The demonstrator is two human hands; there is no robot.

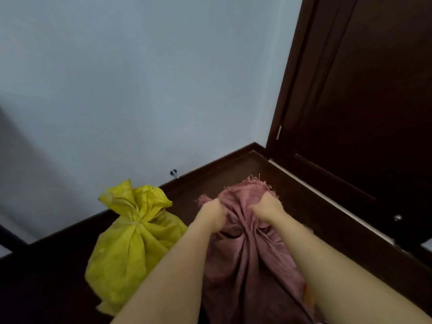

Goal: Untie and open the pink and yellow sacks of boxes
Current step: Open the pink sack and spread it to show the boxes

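Note:
A pink woven sack (pixel 245 258) stands on the dark floor in front of me, its frayed top edge pointing toward the wall. My left hand (pixel 211 215) grips the gathered cloth on the left side of its mouth. On the right side of the mouth, my right hand (pixel 268 208) grips the cloth as well. Both fists are curled into the fabric. To the left stands a yellow sack (pixel 126 249), its neck cinched tight with a tie and its top flaring above the knot. The contents of both sacks are hidden.
A pale grey wall (pixel 140 78) runs behind the sacks with a dark skirting board (pixel 210 167) and a small metal door stop (pixel 174 173). A dark wooden door (pixel 362 113) stands at the right. The floor (pixel 46 277) is dark wood.

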